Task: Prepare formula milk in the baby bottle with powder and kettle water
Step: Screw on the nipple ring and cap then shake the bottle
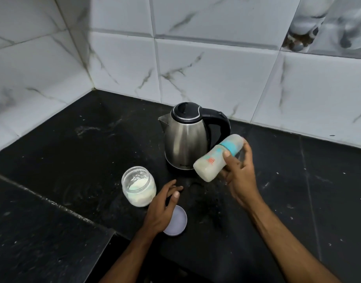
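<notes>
Right hand point(239, 172), right of centre: fingers and thumb wrapped round the baby bottle point(213, 160), held in the air and tilted far over, base toward lower left, capped top toward upper right. Bottle holds milky white liquid; blue ring near the top; outline blurred.

Kettle point(187, 137), steel with black lid and handle, stands upright on the black counter point(73, 139) just behind the bottle, lid closed.

Powder jar point(138, 188), open, part full of white powder, left of centre.

Left hand point(165, 205), lower centre: fingers loosely spread, holding nothing, over the jar lid point(178, 223) lying flat on the counter; contact unclear.

White marbled tiles point(196, 68) behind.
</notes>
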